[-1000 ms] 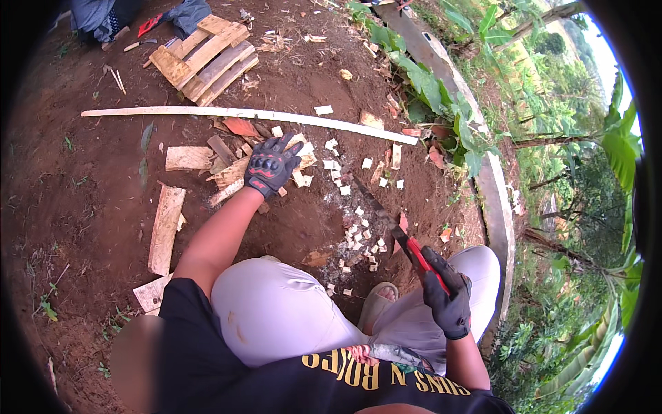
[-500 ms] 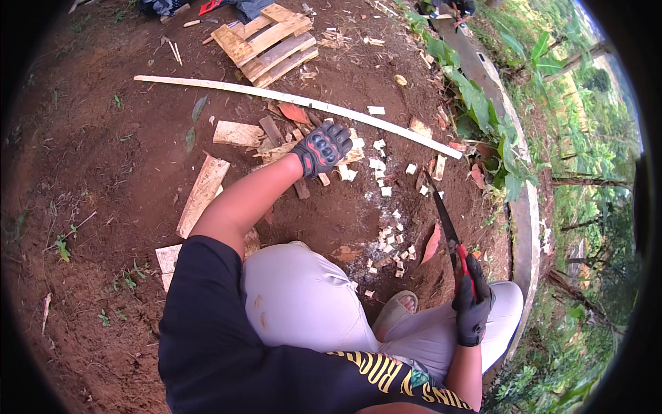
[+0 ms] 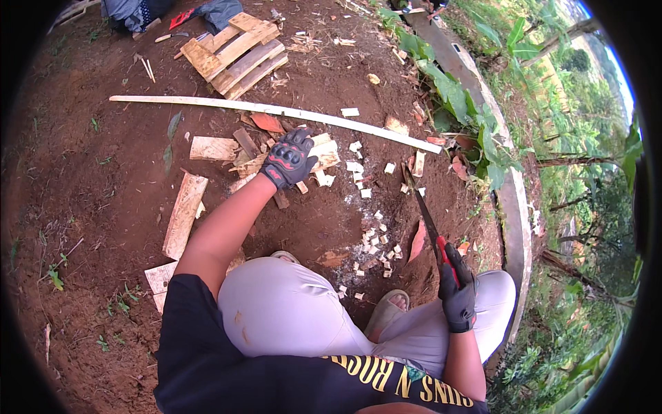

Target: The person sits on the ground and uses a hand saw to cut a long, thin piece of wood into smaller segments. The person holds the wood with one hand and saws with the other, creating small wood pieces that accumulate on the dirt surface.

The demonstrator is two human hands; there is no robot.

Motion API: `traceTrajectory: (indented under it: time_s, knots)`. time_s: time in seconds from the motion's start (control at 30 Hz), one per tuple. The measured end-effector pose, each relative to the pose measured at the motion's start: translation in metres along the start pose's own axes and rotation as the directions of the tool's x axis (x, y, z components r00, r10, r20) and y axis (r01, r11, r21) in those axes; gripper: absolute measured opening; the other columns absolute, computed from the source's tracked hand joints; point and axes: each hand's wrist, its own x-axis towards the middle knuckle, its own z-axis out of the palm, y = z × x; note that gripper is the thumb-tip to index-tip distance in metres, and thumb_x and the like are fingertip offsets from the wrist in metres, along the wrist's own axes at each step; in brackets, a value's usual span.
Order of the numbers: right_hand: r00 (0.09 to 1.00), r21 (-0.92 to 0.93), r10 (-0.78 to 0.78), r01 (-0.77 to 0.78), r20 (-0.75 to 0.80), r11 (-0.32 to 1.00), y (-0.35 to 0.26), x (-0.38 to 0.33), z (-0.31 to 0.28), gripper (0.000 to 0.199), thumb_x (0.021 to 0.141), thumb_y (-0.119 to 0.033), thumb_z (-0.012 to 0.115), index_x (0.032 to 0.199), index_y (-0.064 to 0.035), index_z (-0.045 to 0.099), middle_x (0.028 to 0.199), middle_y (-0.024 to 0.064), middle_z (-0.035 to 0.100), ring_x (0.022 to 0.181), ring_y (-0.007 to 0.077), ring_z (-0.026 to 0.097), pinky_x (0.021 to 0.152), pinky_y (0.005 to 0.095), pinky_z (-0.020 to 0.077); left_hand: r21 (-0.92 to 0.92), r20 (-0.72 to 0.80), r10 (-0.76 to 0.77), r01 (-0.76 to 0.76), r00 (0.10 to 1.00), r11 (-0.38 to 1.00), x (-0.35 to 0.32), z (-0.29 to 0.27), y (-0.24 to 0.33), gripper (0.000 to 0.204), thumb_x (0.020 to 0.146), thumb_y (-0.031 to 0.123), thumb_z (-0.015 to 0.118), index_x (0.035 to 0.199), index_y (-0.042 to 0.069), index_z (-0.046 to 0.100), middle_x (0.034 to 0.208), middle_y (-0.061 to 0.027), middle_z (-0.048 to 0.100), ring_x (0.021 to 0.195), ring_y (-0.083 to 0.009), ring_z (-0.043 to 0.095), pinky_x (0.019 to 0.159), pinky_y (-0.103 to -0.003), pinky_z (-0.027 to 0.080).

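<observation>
My left hand (image 3: 289, 160), in a black and red glove, lies over a pile of split wood. Its fingers curl at the far side of a pale piece of wood (image 3: 326, 153) and the thumb lies at the near side; the palm side is hidden. At the right, my gloved right hand (image 3: 458, 298) is closed round the red and black handle of a hand saw (image 3: 429, 219). The dark blade points up and away, its tip near a small wood block (image 3: 419, 163) on the soil. Beyond my left hand lies a long pale wood strip (image 3: 265, 108).
Small cut wood cubes (image 3: 376, 238) lie scattered between my feet and the strip. Boards (image 3: 185, 214) rest at the left, and a slatted wood stack (image 3: 241, 58) stands farther off. A concrete edge (image 3: 518, 207) with plants runs along the right.
The whole view has shifted, so ground things appear farther left and lower. My left hand has drawn slightly left, uncovering more of the pale piece. My right hand still holds the saw.
</observation>
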Motion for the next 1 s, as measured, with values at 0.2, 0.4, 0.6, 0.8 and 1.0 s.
traceTrajectory:
  time_s: [0.2,0.4,0.6,0.8,1.0]
  knots:
    - [1.0,0.021,0.022,-0.022,0.001,1.0,-0.005,0.01,0.003,0.044,0.108,-0.019,0.064,0.148,0.0009,0.067,0.143,0.0241,0.073,0.135,0.037,0.07,0.115,0.0444,0.0521,0.055,-0.052,-0.027,0.03,0.998,0.998,0.006,0.007,0.013,0.051,0.1,0.038,0.074,0.139,0.006,0.067,0.158,-0.016,0.058,0.148,-0.0396,0.053,0.124,-0.054,0.042]
    - [1.0,0.008,0.022,-0.022,-0.012,1.0,0.002,0.012,0.004,0.047,0.108,-0.024,0.066,0.148,0.0007,0.067,0.143,0.0242,0.073,0.134,0.0356,0.071,0.114,0.0433,0.0528,0.103,-0.044,-0.037,0.041,0.998,0.994,0.02,0.013,0.031,0.051,0.1,0.039,0.074,0.138,0.007,0.067,0.16,-0.0151,0.057,0.149,-0.0387,0.052,0.124,-0.055,0.042]
    - [0.996,0.066,0.092,-0.09,-0.014,0.994,0.004,0.011,0.002,0.049,0.108,-0.024,0.066,0.151,0.0002,0.065,0.144,0.0234,0.073,0.136,0.0333,0.07,0.115,0.0425,0.0519,0.029,0.027,0.041,-0.042,0.999,0.999,0.015,0.001,0.011,0.056,0.099,0.042,0.074,0.144,0.008,0.066,0.162,-0.0149,0.055,0.151,-0.0382,0.051,0.128,-0.054,0.038]
    - [0.982,0.045,0.184,-0.187,0.049,0.981,-0.001,0.013,0.001,0.063,0.097,-0.02,0.078,0.156,-0.0041,0.062,0.152,0.0222,0.068,0.142,0.0325,0.066,0.119,0.0419,0.0488,-0.004,0.13,-0.029,0.03,0.991,1.0,0.008,-0.002,0.008,0.057,0.104,0.042,0.069,0.152,0.013,0.063,0.169,-0.0138,0.049,0.153,-0.038,0.049,0.128,-0.054,0.038]
    - [0.936,0.277,0.338,-0.353,0.101,0.894,-0.008,0.013,-0.001,0.071,0.092,-0.01,0.078,0.16,-0.0079,0.06,0.132,0.0116,0.076,0.1,0.0171,0.074,0.088,0.0323,0.0602,0.021,0.115,-0.14,0.139,0.983,0.99,0.007,0.011,0.015,0.057,0.105,0.045,0.066,0.154,0.016,0.061,0.169,-0.01,0.051,0.149,-0.0349,0.054,0.124,-0.054,0.041]
